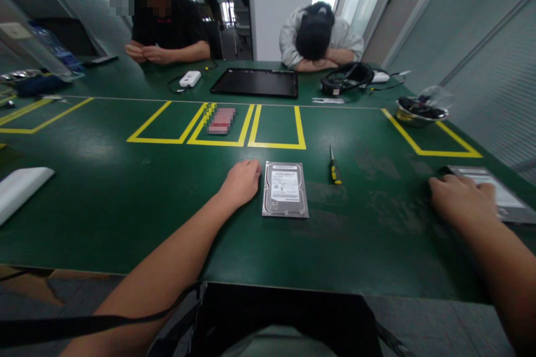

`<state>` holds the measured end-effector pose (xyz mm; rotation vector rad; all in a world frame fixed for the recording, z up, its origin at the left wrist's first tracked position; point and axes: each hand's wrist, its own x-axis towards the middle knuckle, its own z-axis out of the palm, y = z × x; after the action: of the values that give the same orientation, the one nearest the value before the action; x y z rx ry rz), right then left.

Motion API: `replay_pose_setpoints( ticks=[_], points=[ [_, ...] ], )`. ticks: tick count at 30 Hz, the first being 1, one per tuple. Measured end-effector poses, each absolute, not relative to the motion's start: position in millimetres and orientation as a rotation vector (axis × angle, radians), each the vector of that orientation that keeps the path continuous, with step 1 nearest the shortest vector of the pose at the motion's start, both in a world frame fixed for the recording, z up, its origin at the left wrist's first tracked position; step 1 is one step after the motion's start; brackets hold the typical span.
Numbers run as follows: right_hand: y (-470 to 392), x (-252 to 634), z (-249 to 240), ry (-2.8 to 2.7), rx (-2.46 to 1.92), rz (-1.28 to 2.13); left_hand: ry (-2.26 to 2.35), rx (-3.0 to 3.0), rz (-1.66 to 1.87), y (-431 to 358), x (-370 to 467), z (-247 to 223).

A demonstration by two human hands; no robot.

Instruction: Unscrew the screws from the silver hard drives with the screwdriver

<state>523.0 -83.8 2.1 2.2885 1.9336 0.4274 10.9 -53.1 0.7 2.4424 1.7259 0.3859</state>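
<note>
A silver hard drive (286, 189) with a white label lies flat on the green table (318, 256), in the middle. My left hand (242, 183) rests on the table just left of the drive, its fingers curled together; whether anything is under them is hidden. To the right, my right hand (464, 198) is over the left part of a second flat, labelled metal device (517, 205), fingers bent round its edge. Between the two devices lies a screwdriver (334, 172) with a yellow and black handle, its tip pointing away from me.
Yellow tape frames (278, 146) mark the table, one holding a blurred reddish item (221, 121). Farther back are a black screen panel (255, 83), a headset (347, 78) and a metal bowl (421, 117). Two people sit opposite. A white object (23, 189) lies far left.
</note>
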Motion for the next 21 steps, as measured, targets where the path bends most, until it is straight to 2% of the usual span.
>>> replay_pose_setpoints(
  ticks=[6, 21],
  points=[
    [-81, 520, 13, 1.776, 2.278, 0.295, 1.721, 2.445, 0.384, -53, 11, 1],
    [-92, 498, 26, 1.661, 2.119, 0.304, 1.733, 2.477, 0.374, -51, 10, -1]
  ],
)
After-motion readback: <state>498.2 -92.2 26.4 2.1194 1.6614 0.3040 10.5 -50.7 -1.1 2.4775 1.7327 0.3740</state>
